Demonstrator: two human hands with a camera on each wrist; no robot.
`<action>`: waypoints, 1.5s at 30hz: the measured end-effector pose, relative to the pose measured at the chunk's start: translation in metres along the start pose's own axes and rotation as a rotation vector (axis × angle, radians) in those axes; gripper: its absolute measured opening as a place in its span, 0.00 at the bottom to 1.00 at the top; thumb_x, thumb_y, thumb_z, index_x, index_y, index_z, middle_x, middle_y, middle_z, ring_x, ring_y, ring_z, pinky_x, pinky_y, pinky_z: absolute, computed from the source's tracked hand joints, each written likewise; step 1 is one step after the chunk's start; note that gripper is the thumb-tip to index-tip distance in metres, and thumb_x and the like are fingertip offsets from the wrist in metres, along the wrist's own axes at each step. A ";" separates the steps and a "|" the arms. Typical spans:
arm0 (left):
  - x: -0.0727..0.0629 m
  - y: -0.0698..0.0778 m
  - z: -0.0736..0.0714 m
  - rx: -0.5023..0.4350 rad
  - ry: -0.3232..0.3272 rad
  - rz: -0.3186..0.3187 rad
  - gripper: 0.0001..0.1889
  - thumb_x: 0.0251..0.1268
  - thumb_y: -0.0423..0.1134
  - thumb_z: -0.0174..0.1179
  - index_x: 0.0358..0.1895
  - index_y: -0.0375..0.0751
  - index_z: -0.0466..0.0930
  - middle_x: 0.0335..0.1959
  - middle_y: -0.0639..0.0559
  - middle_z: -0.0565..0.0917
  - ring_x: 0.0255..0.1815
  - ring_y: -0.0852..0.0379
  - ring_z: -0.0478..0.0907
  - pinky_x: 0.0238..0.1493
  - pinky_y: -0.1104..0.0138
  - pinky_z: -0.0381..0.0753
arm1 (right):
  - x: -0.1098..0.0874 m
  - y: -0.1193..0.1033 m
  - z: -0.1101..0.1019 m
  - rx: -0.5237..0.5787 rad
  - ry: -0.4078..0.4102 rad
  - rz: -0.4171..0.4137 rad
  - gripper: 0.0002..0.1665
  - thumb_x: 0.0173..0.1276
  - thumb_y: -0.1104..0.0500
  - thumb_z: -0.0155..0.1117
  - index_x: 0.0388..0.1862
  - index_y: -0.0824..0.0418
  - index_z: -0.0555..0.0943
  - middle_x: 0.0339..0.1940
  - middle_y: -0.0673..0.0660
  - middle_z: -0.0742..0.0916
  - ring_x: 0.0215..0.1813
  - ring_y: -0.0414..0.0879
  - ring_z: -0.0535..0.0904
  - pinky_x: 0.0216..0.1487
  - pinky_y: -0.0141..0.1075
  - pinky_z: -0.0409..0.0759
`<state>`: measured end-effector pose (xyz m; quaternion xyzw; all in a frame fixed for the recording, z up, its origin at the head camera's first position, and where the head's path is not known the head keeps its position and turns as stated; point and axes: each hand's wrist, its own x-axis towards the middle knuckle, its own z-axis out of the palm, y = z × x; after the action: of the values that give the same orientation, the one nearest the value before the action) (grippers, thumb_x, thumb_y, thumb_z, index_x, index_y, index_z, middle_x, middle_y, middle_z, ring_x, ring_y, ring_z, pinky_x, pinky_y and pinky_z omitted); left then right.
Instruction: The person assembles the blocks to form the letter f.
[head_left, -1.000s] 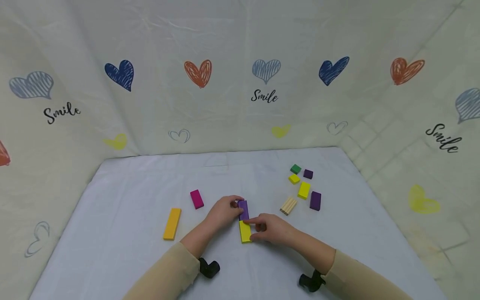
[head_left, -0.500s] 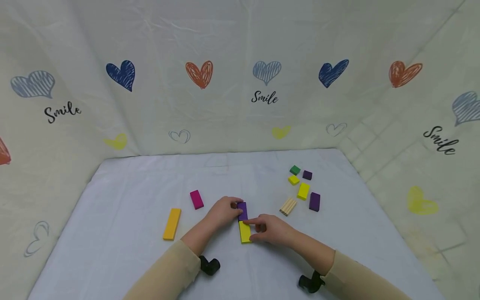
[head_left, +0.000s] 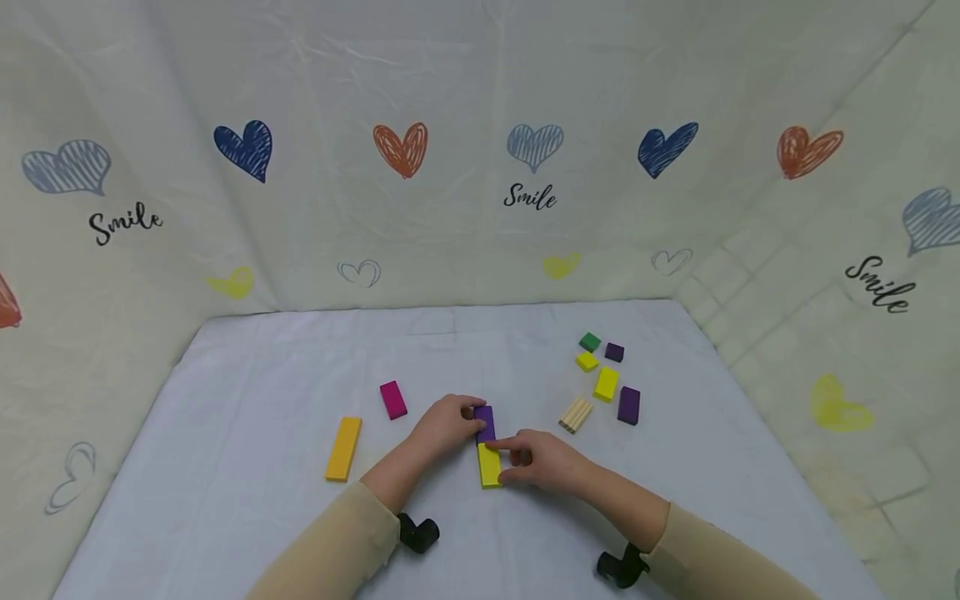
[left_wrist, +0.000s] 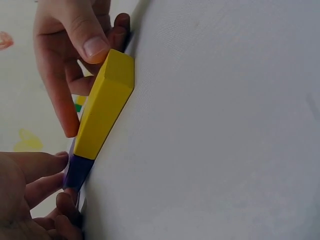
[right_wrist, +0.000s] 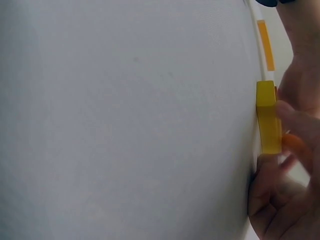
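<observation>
A purple block (head_left: 487, 427) and a yellow block (head_left: 489, 468) lie end to end in the middle of the white cloth. My left hand (head_left: 444, 423) pinches the purple one between thumb and fingers at its far part. From the other side, my right hand (head_left: 549, 460) holds the yellow block, its thumb by the near end and its index finger by the seam. The left wrist view has the yellow block (left_wrist: 106, 107) large, meeting the purple block (left_wrist: 79, 172) squarely. Seen from the right wrist, the yellow block (right_wrist: 269, 117) partly hides the left hand (right_wrist: 305, 87).
To the left lie an orange block (head_left: 343, 448) and a magenta block (head_left: 393, 400). At right is a cluster: light wooden sticks (head_left: 576, 414), a yellow block (head_left: 606, 384), a purple block (head_left: 629, 406) and several small cubes. A printed cloth wall (head_left: 450, 225) rises behind.
Both hands keep their places on the two blocks. The whole scene shifts very slightly as the head view moves.
</observation>
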<state>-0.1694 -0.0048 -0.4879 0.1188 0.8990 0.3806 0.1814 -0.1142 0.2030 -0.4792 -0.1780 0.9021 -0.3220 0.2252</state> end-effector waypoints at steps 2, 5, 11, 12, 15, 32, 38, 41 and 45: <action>-0.001 0.000 0.000 0.007 -0.002 0.000 0.21 0.66 0.45 0.65 0.61 0.50 0.81 0.39 0.52 0.79 0.42 0.54 0.73 0.48 0.58 0.79 | 0.000 0.000 0.000 0.012 -0.003 -0.010 0.29 0.63 0.47 0.72 0.64 0.43 0.80 0.32 0.45 0.79 0.34 0.42 0.73 0.33 0.31 0.74; -0.002 0.000 -0.001 0.013 -0.006 -0.001 0.22 0.66 0.45 0.66 0.63 0.50 0.80 0.39 0.52 0.79 0.42 0.53 0.73 0.49 0.57 0.79 | -0.001 0.000 0.000 0.033 -0.004 -0.018 0.29 0.64 0.48 0.71 0.65 0.44 0.80 0.32 0.46 0.79 0.35 0.43 0.73 0.33 0.32 0.73; -0.008 -0.003 -0.002 0.007 -0.022 -0.018 0.27 0.64 0.46 0.67 0.67 0.53 0.76 0.42 0.52 0.79 0.44 0.53 0.74 0.51 0.55 0.79 | -0.001 0.003 -0.002 0.035 0.023 0.018 0.31 0.65 0.47 0.70 0.68 0.43 0.77 0.33 0.45 0.80 0.35 0.43 0.74 0.33 0.32 0.75; -0.009 -0.003 -0.003 0.005 -0.027 -0.020 0.28 0.63 0.46 0.67 0.67 0.53 0.75 0.43 0.52 0.79 0.44 0.53 0.74 0.51 0.54 0.79 | -0.001 0.003 -0.004 0.034 0.030 0.024 0.31 0.65 0.47 0.70 0.68 0.43 0.76 0.32 0.45 0.80 0.35 0.43 0.74 0.33 0.32 0.75; -0.012 -0.004 -0.005 -0.001 -0.048 -0.024 0.31 0.61 0.47 0.69 0.69 0.54 0.73 0.44 0.51 0.79 0.45 0.52 0.74 0.51 0.54 0.79 | 0.000 0.001 -0.007 0.042 0.045 0.037 0.33 0.65 0.47 0.70 0.70 0.43 0.75 0.32 0.46 0.80 0.34 0.44 0.74 0.32 0.32 0.75; -0.017 -0.005 -0.002 0.021 -0.060 -0.024 0.33 0.59 0.46 0.71 0.70 0.54 0.73 0.46 0.52 0.80 0.46 0.53 0.74 0.51 0.56 0.79 | 0.011 -0.001 -0.002 -0.047 0.074 0.099 0.39 0.61 0.44 0.73 0.71 0.43 0.73 0.27 0.47 0.78 0.31 0.42 0.72 0.29 0.31 0.69; -0.019 -0.005 -0.002 0.020 -0.053 -0.008 0.33 0.59 0.45 0.71 0.70 0.52 0.73 0.46 0.51 0.80 0.46 0.53 0.74 0.51 0.55 0.79 | 0.010 -0.002 -0.002 -0.043 0.083 0.111 0.38 0.61 0.45 0.74 0.71 0.43 0.74 0.27 0.47 0.78 0.31 0.42 0.72 0.29 0.31 0.69; -0.020 -0.005 -0.003 0.013 -0.044 -0.011 0.33 0.59 0.45 0.70 0.70 0.52 0.72 0.45 0.52 0.79 0.46 0.53 0.74 0.51 0.54 0.79 | 0.010 -0.003 -0.002 -0.038 0.084 0.109 0.38 0.61 0.45 0.74 0.71 0.43 0.74 0.27 0.48 0.78 0.31 0.43 0.72 0.28 0.31 0.69; -0.021 -0.006 -0.006 -0.005 -0.016 -0.029 0.33 0.59 0.47 0.70 0.70 0.54 0.72 0.44 0.53 0.79 0.45 0.54 0.74 0.51 0.56 0.80 | 0.010 -0.004 -0.002 -0.038 0.081 0.116 0.38 0.60 0.45 0.74 0.71 0.42 0.74 0.27 0.48 0.78 0.31 0.43 0.72 0.28 0.31 0.69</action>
<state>-0.1532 -0.0204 -0.4838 0.1082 0.8982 0.3792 0.1946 -0.1227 0.1965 -0.4779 -0.1165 0.9253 -0.2980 0.2034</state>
